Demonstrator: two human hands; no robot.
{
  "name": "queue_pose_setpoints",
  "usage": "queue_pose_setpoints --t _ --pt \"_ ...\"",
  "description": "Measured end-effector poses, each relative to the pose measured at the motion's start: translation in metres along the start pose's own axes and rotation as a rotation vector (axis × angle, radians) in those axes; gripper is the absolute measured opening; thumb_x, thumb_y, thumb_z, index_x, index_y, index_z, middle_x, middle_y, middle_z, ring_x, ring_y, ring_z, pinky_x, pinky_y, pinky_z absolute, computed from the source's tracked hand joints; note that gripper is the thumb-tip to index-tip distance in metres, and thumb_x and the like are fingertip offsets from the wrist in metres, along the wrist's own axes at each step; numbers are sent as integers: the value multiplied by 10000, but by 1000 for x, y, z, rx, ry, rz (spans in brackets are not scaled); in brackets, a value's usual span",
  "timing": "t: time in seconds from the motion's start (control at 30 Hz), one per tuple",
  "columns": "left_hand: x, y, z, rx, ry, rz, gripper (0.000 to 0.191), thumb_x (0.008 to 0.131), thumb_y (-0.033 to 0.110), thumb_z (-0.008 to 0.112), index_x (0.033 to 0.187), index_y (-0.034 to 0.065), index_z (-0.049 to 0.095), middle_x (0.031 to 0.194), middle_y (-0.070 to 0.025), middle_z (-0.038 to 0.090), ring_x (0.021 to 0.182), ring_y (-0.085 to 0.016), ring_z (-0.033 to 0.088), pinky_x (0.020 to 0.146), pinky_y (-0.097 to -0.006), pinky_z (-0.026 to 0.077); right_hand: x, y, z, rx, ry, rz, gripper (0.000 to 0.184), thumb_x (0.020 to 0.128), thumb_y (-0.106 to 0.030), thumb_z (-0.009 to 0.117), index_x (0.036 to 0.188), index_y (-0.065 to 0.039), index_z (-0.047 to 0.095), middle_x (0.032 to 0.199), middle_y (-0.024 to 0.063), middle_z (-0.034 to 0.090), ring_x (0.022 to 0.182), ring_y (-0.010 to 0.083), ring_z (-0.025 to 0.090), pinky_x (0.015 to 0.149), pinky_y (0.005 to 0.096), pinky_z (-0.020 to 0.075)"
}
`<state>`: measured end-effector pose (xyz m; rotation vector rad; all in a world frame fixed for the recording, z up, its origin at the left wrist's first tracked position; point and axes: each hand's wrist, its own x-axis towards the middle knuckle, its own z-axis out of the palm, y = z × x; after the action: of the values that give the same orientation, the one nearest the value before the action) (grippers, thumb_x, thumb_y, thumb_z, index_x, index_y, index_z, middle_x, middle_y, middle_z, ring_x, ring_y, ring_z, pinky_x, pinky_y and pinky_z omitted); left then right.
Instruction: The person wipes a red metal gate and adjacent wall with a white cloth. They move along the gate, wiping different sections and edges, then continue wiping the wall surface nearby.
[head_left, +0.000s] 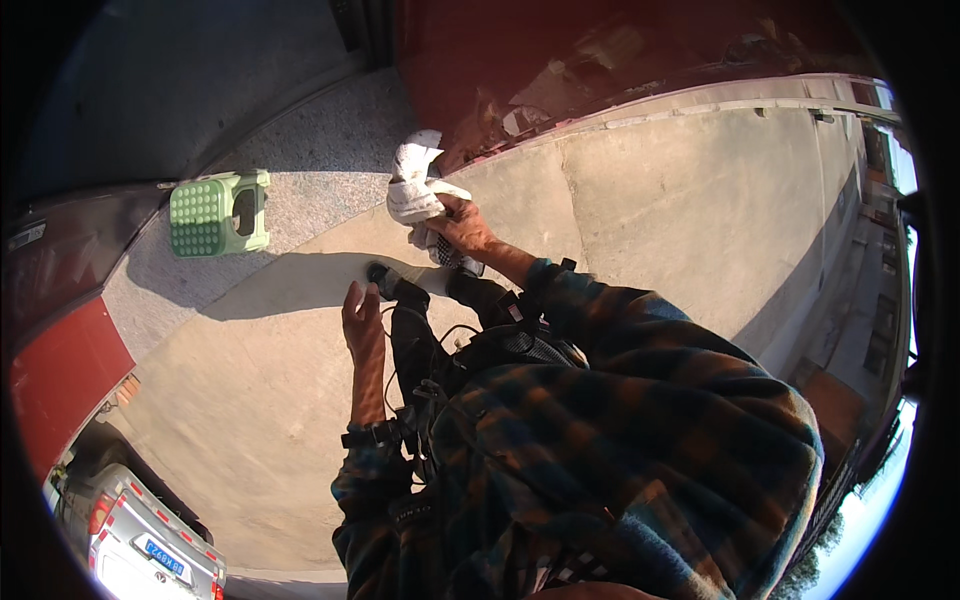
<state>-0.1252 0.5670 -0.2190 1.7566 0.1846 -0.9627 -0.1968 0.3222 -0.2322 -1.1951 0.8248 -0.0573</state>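
My right hand (463, 229) grips a bunched white cloth (416, 184). Part of the cloth stands up beyond my fingers, and a grey, dark-checked part hangs below them. The cloth is in front of the lower edge of a dark red wall or panel (510, 67) with worn, peeling patches; whether it touches the panel I cannot tell. Lower and to the left, my left hand (364, 322) hangs over the ground with its fingers a little apart and nothing in it. Both forearms come out of plaid sleeves with dark straps at the wrists.
A light green plastic step stool (206, 214) stands to the left on a rough grey strip (322, 199), beside a dark doorway. Concrete ground (247, 390) spreads around my feet. A silver vehicle (127, 540) is parked at the lower left, near another red panel (71, 375).
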Motion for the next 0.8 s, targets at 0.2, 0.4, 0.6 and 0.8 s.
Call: queue_pose_setpoints --t 0.2,0.4,0.6,0.8 --pt "-3 52 49 -431 -402 -111 893 834 653 638 1451 96 313 1307 -131 484 1167 -290 543 837 -484 554 -41 -54 1 -151 -479 -62 331 850 0 639 1179 -27 661 1025 42 708 918 115 626 848 280 510" --pt "-1 82 73 -545 -125 -141 512 937 253 633 1377 57 457 1287 -88 561 1095 -228 601 904 -390 525 -65 -85 -12 -130 -588 -10 369 850 -168 717 1175 -5 655 992 48 693 925 115 605 874 269 484" --pt "-22 144 97 -605 -93 251 473 893 129 648 1308 -35 491 1245 -134 587 1083 -238 608 912 -370 528 -98 -106 -44 186 -254 -32 552 916 -391 667 1320 -28 566 1245 108 603 1176 205 546 1004 348 447" --pt "-47 293 120 -593 39 521 436 849 147 727 1191 -64 557 1175 -134 639 1093 -192 601 957 -349 491 -103 -84 -129 314 95 -8 553 944 -443 604 1301 -22 559 1249 127 606 1198 242 557 959 398 478"
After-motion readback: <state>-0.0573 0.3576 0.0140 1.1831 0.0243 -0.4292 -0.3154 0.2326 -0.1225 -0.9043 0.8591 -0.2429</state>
